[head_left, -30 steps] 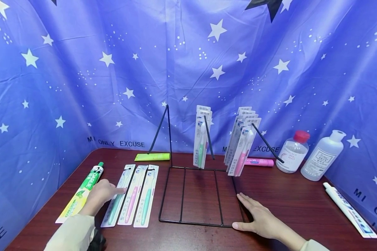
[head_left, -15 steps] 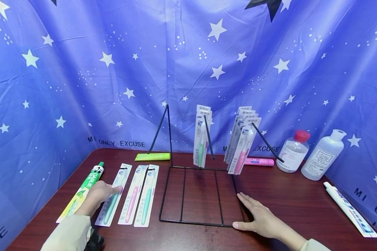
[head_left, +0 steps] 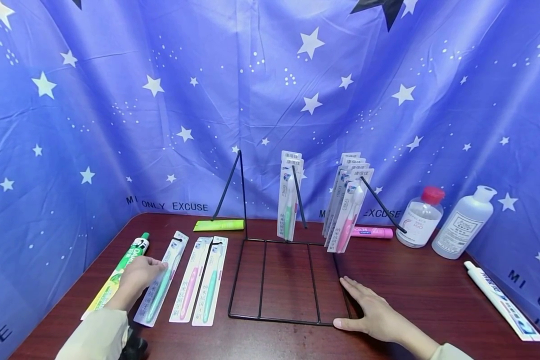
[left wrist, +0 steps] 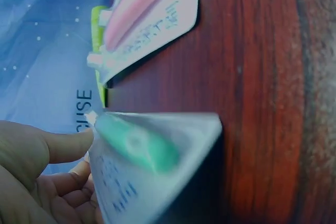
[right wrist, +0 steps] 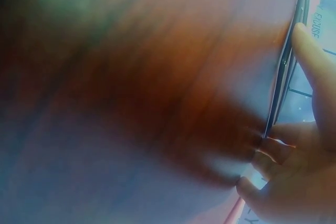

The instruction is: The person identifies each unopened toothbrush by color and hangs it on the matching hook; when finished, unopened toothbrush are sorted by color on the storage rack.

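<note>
My left hand [head_left: 140,276] pinches a packaged green toothbrush [head_left: 161,290] by its edges, thumb on one side and fingers on the other. In the left wrist view the toothbrush's lower end is tilted, over a dark shadow. Beside it lie a packaged pink toothbrush [head_left: 189,290] and another packaged green toothbrush [head_left: 210,287]. My right hand [head_left: 370,311] rests at the right side of the black wire rack [head_left: 288,322], fingers fairly straight and thumb at the front corner. Packaged toothbrushes hang on the rack's middle hook [head_left: 299,200] and right hook [head_left: 382,204]; its left hook [head_left: 226,187] carries none.
A green-yellow toothpaste tube [head_left: 121,262] lies beside my left hand. Behind the rack are a lime tube [head_left: 218,225] and a pink tube [head_left: 372,233]. Two bottles, one red-capped bottle [head_left: 419,222] and one white-capped bottle [head_left: 463,225], and a white toothpaste tube [head_left: 501,300] are on the right.
My left hand has slid the leftmost packaged green toothbrush left, away from the other two, and moved from fingers lying over it to pinching its edges. My right hand has stayed put.
</note>
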`<state>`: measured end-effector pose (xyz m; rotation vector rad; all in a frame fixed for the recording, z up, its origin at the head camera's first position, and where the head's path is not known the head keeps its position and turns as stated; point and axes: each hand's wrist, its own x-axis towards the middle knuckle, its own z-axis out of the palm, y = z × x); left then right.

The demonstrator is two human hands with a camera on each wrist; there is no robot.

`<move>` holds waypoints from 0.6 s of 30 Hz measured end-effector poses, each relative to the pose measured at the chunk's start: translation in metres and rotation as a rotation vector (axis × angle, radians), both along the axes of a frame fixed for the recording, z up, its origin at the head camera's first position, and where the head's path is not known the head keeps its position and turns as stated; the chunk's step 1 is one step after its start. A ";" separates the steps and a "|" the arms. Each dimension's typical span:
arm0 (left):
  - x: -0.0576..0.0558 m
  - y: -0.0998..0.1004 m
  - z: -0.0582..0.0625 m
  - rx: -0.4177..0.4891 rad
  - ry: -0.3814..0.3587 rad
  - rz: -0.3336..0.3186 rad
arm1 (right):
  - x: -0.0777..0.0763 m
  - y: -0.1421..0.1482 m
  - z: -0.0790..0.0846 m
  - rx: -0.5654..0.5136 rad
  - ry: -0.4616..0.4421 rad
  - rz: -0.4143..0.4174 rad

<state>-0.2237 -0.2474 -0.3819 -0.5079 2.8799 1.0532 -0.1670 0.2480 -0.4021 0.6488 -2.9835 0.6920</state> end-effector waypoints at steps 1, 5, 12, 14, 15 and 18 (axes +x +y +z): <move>0.001 0.000 0.002 -0.007 0.020 -0.006 | 0.000 0.000 0.000 0.000 -0.002 -0.001; 0.005 0.000 0.010 -0.045 0.092 -0.016 | -0.001 0.001 -0.001 0.000 -0.008 -0.002; 0.013 0.010 0.030 -0.118 0.208 -0.067 | -0.002 0.001 -0.002 0.006 -0.011 -0.001; 0.015 0.016 0.036 -0.129 0.249 -0.096 | -0.001 0.001 -0.001 0.007 -0.007 -0.002; 0.015 0.019 0.039 -0.126 0.268 -0.109 | -0.001 0.001 -0.001 0.008 -0.005 -0.002; 0.019 0.032 0.047 -0.098 0.313 -0.150 | -0.001 0.001 -0.001 0.008 -0.005 -0.003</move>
